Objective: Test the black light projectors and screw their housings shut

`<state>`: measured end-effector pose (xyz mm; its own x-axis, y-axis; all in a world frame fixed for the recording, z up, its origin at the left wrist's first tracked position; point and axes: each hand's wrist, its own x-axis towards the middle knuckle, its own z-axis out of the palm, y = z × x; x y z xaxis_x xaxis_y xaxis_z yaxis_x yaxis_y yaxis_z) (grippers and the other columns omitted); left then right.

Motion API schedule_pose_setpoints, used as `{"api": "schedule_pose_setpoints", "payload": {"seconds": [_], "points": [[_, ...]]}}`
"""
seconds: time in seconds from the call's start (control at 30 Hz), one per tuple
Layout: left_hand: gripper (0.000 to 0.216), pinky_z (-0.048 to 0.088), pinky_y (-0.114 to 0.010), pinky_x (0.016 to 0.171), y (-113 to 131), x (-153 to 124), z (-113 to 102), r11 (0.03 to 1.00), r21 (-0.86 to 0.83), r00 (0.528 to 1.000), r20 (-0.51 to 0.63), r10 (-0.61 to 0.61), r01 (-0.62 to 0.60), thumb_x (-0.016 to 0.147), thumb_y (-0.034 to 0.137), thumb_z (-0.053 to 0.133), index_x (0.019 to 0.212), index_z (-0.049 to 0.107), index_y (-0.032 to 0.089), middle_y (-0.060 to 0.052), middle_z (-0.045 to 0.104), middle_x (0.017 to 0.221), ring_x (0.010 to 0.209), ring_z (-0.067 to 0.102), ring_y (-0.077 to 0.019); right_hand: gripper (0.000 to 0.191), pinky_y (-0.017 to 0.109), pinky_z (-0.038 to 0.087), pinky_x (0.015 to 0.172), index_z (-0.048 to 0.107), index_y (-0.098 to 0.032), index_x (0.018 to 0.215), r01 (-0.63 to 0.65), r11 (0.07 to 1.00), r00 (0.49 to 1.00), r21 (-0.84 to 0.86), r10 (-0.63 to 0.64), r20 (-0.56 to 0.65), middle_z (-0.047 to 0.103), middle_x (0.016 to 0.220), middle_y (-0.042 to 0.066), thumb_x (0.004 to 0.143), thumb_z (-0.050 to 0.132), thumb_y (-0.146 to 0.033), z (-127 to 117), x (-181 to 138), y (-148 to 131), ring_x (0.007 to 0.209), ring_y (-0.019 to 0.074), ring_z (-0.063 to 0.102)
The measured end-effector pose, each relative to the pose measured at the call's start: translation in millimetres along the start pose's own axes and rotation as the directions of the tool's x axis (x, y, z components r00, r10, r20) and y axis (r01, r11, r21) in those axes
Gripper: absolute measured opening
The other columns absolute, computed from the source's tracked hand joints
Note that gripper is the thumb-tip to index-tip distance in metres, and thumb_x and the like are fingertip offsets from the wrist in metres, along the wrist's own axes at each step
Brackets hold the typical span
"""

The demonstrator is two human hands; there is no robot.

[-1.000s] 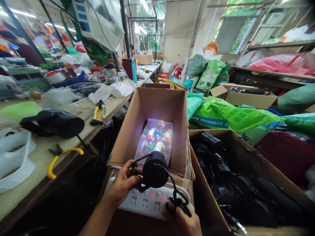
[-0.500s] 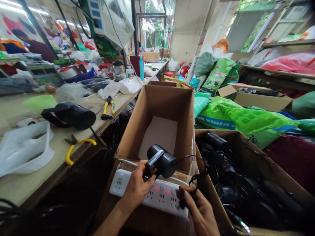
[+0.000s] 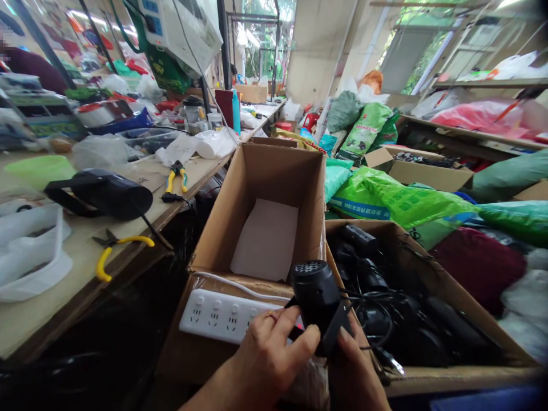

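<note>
A black spotlight point(image 3: 317, 291), a short cylinder with a flat bracket, is held between my two hands over the right end of a white power strip point(image 3: 214, 317). Its mesh-covered end points up. My left hand point(image 3: 278, 348) has its fingers closed on the bracket at the left side. Around the right side of the bracket my right hand point(image 3: 357, 365) is closed, thumb against the black plate. The strip lies on a cardboard surface before an open cardboard box point(image 3: 218, 228), which has a pale sheet point(image 3: 268, 240) on its bottom. A glowing red light shows beside my left fingers.
At right, a carton point(image 3: 440, 274) holds several black lamps and tangled cords. On the left workbench point(image 3: 85, 274) lie another black spotlight point(image 3: 111, 194), yellow-handled pliers point(image 3: 124, 242), a second pair point(image 3: 175, 180) and a white tray point(image 3: 34, 257). Green bags point(image 3: 398, 194) lie behind the carton.
The spotlight has moved right and turned mesh end up. My right hand has gone from the dark cord end by the strip to the spotlight. The whole view has shifted somewhat.
</note>
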<state>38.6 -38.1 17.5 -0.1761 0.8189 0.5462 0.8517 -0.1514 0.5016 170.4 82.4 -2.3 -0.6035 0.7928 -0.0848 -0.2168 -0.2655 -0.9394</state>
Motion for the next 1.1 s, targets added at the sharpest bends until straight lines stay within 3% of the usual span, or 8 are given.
{"api": "schedule_pose_setpoints", "payload": {"seconds": [0.23,0.47,0.63,0.73,0.8,0.87,1.0,1.1], "points": [[0.061,0.044,-0.051,0.095,14,18,-21,0.995,0.058,0.991,-0.107,0.086,-0.080,0.079,0.013,0.061,0.136,0.042,0.024,-0.019,0.053,0.133,0.116,0.054,-0.0349,0.065,0.047,0.050,0.087,0.044,-0.030,0.129,-0.031,0.998,0.995,0.061,0.025,0.091,0.061,0.124,0.009,0.072,0.067,-0.048,-5,-8,1,0.109,0.0317,0.060],[0.093,0.032,-0.057,0.106,-4,17,-22,0.994,-0.107,0.999,0.036,0.016,-0.012,0.065,0.005,0.060,0.145,0.016,0.023,-0.018,0.022,0.152,0.138,0.024,-0.0372,0.078,0.044,0.048,0.084,0.046,-0.023,0.124,0.043,0.985,0.998,-0.165,-0.036,0.047,0.065,0.111,0.011,0.057,0.081,-0.042,-9,-3,-8,0.102,0.0321,0.060],[0.095,0.029,-0.058,0.107,-10,15,-24,0.985,-0.175,0.999,0.046,0.001,0.007,0.062,0.001,0.058,0.145,0.017,0.024,-0.018,0.029,0.150,0.138,0.026,-0.0366,0.076,0.040,0.047,0.082,0.044,-0.022,0.120,0.053,0.968,0.998,-0.247,-0.042,0.053,0.064,0.107,0.009,0.056,0.081,-0.039,-14,-1,-6,0.098,0.0296,0.060],[0.079,0.037,-0.050,0.104,-12,18,-32,0.956,-0.254,0.989,-0.002,-0.148,0.143,0.066,0.001,0.059,0.136,0.033,0.025,-0.014,0.052,0.135,0.126,0.046,-0.0322,0.074,0.036,0.047,0.079,0.045,-0.023,0.117,0.019,0.974,0.997,-0.225,0.000,0.082,0.065,0.105,0.007,0.054,0.081,-0.040,-15,-1,-8,0.095,0.0276,0.060],[0.061,0.045,-0.042,0.096,-14,24,-38,0.897,-0.333,0.949,-0.020,-0.314,0.290,0.069,0.006,0.064,0.124,0.047,0.024,-0.007,0.067,0.106,0.102,0.063,-0.0259,0.072,0.035,0.048,0.075,0.051,-0.022,0.113,-0.027,0.980,0.988,-0.197,0.056,0.146,0.065,0.099,0.007,0.052,0.080,-0.047,-13,-2,-9,0.090,0.0273,0.061],[0.048,0.048,-0.037,0.089,-17,34,-44,0.795,-0.449,0.897,0.030,-0.442,0.407,0.068,0.014,0.070,0.113,0.054,0.022,-0.003,0.067,0.091,0.087,0.065,-0.0219,0.069,0.035,0.049,0.073,0.056,-0.020,0.110,-0.125,0.986,0.964,-0.112,0.148,0.219,0.066,0.094,0.007,0.054,0.074,-0.057,-7,-4,-8,0.087,0.0274,0.061],[0.055,0.047,-0.034,0.082,-24,57,-49,0.394,-0.695,0.767,0.365,-0.527,0.601,0.065,0.023,0.072,0.117,0.055,0.020,-0.008,0.066,0.101,0.095,0.062,-0.0240,0.064,0.029,0.046,0.050,0.065,-0.018,0.096,-0.453,0.889,0.870,0.060,0.427,0.245,0.064,0.068,0.005,0.065,0.053,-0.073,10,-12,-3,0.056,0.0191,0.057],[0.035,0.044,-0.030,0.079,-30,67,-44,0.219,-0.713,0.699,0.494,-0.517,0.666,0.068,0.027,0.068,0.101,0.065,0.015,-0.007,0.069,0.092,0.087,0.062,-0.0201,0.064,0.020,0.031,0.035,0.067,-0.015,0.082,-0.629,0.771,0.764,0.097,0.591,0.259,0.054,0.049,0.001,0.077,0.040,-0.073,17,-19,-3,0.034,0.0086,0.039]]}}
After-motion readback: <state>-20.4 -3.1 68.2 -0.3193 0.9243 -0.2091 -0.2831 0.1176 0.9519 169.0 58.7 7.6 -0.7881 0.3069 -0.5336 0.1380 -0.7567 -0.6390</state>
